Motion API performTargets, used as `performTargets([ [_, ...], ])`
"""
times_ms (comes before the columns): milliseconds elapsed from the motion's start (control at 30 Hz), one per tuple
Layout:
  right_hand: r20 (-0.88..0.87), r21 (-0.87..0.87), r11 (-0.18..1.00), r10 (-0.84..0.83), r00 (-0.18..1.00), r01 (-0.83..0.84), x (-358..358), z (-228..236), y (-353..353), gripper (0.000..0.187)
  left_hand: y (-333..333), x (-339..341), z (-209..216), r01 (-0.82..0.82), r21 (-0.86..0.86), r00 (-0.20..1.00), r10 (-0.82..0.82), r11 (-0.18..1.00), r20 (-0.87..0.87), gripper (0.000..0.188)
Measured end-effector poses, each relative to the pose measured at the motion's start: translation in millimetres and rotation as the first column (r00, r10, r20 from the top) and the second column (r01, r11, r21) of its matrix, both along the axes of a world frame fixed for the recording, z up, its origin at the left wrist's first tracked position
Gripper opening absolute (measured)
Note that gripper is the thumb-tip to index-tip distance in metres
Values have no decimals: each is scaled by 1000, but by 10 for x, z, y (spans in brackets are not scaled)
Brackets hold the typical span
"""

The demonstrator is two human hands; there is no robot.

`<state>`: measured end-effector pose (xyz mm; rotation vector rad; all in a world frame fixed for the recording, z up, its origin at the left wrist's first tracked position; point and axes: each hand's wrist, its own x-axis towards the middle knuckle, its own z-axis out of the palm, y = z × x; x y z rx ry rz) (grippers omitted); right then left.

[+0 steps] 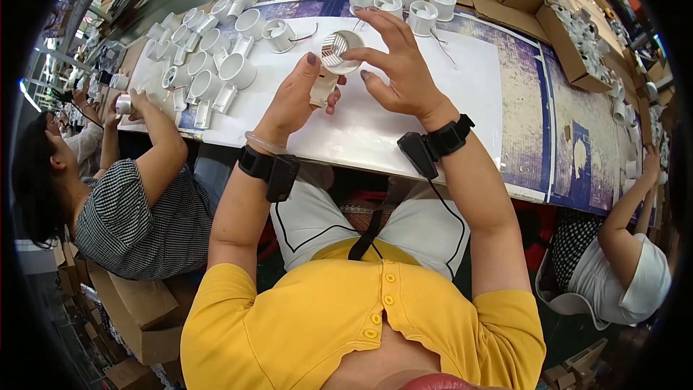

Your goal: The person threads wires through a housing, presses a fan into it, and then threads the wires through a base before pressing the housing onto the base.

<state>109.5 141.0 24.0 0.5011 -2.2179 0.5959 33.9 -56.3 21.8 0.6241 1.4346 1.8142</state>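
Observation:
A round white plastic housing (330, 65) with a slatted grille inside and a short handle is held up above the table in my left hand (292, 94). The left thumb presses its near side, and the other fingers curl round the handle. My right hand (401, 68) is at the opening, its index fingertip against the inside or rim; which of these I cannot tell. The other right fingers are spread, with the thumb apart. Left of the held piece, a white housing with wires (278, 36) stands on the white sheet (404, 130).
Several white housings with handles (234, 70) crowd the table's left side. Several fan-bladed housings (422, 18) stand at the back. A cardboard box (570, 50) of white parts sits at the right. Co-workers sit left (141, 209) and right (621, 267).

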Motion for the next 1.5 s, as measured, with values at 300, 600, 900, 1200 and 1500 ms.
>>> performTargets([
  [300, 49, 8, 998, -58, 997, 58, -42, -65, -52, 32, 52, -1, -44, -61, -65, 989, 52, 996, -140, 57],
  [600, 57, -45, 999, -14, 998, 16, -49, -115, -75, 34, 116, 39, -37, -66, -45, 991, 61, 997, -117, 51],
  [900, -124, -267, 963, -11, 992, -23, 17, 8, 28, 27, -10, -56, -45, -118, -43, 979, 109, 992, -173, 49],
  [1200, -198, -379, 925, -112, 974, 29, -110, -83, 112, 20, -314, -202, 199, -619, -200, 82, -191, 759, -978, 42],
  [1500, -188, -375, 926, -112, 976, 34, -151, -131, 121, 19, -364, -296, 188, -621, -169, 345, 73, 765, -936, 40],
])
